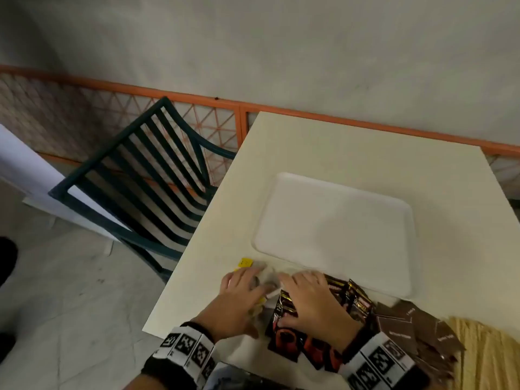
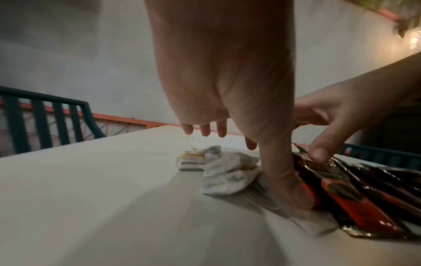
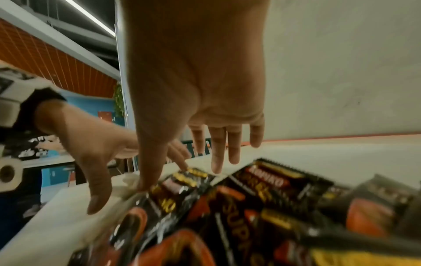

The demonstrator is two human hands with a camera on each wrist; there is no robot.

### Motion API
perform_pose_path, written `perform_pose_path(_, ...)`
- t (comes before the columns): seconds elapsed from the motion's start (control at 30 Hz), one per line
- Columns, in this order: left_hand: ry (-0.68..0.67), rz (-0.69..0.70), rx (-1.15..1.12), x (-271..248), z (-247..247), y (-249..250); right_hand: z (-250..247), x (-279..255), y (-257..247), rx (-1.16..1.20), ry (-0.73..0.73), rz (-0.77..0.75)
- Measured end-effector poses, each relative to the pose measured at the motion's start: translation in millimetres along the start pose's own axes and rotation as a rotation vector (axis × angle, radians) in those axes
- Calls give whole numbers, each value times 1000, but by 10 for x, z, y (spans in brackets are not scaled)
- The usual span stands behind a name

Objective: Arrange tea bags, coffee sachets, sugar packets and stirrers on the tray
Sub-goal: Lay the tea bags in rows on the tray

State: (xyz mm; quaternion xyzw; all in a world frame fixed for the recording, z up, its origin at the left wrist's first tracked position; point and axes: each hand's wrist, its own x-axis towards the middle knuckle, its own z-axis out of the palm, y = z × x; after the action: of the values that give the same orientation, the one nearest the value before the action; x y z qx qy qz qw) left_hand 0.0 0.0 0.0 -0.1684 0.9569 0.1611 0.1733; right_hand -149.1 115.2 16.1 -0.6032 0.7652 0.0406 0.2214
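The cream desk fills the right half of the head view, its left edge running diagonally down to a near corner at lower left, its far edge against the orange railing. Most of its far surface is bare. A dark green slatted chair stands just off the left edge, touching or nearly so.

The white tray sits right of centre, nothing on it, with open desk on its far and left sides. Its near rim lies just beside the heap of supplies.

Along the bottom right, pale wooden stirrers lie in a bundle at the frame's edge, brown sugar packets fanned beside them, then black-and-red coffee sachets overlapping toward the centre. White tea bags with yellow tags sit crumpled at the left end of the heap, close to the desk's left edge.

The left hand is spread palm-down over the tea bags, thumb tip pressed on the desk beside the sachets. The right hand is spread over the coffee sachets, fingers relaxed and extended; whether they press on the sachets I cannot tell.
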Motion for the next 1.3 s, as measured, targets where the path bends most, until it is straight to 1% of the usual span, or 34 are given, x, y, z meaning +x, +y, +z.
perform_pose_path(0.03,24,60,32,41,25,-12,14,9,-35,19,-2,12)
perform_pose_path(0.07,49,34,52,87,86,-44,53,25,-45,31,13,23)
perform_pose_path(0.1,33,31,133,125,162,-71,88,25,-49,32,44,26)
perform_pose_path(0.13,-28,-15,174,133,131,-59,105,5,-55,32,67,21)
perform_pose_path(0.17,11,16,194,175,170,-76,124,-10,-37,31,73,20)
perform_pose_path(0.2,15,64,167,209,192,-92,131,-33,-8,23,72,19)
perform_pose_path(0.23,96,126,108,240,250,-123,127,-58,26,17,64,19)
perform_pose_path(0.27,107,131,58,230,239,-134,103,-88,58,11,55,18)
perform_pose_path(0.37,202,139,-80,222,381,-252,78,-136,146,15,-11,16)
perform_pose_path(0.47,249,132,-146,190,436,-328,39,-154,184,7,-42,19)
perform_pose_path(0.53,299,118,-146,179,440,-353,19,-143,163,33,-41,12)
perform_pose_path(0.63,313,117,-186,141,396,-347,-15,-55,53,53,-30,10)
perform_pose_path(0.7,311,110,-222,134,370,-344,-13,24,-29,43,-2,72)
perform_pose_path(0.77,288,76,-248,117,318,-320,6,86,-97,-11,15,144)
perform_pose_path(0.83,269,34,-248,101,275,-318,29,123,-126,-29,-5,205)
perform_pose_path(0.9,314,6,-296,98,242,-341,18,146,-126,17,-32,231)
perform_pose_path(1.0,411,-46,-338,109,248,-405,-32,184,-100,32,-62,228)
perform_pose_path(1.03,415,-58,-328,111,245,-412,-46,197,-78,37,-64,235)
perform_pose_path(1.1,368,-59,-310,100,229,-389,-73,226,-22,81,-45,252)
perform_pose_path(1.23,285,-61,-261,101,224,-370,-177,235,64,268,18,270)
perform_pose_path(1.3,236,-83,-277,116,206,-392,-228,224,114,369,88,258)
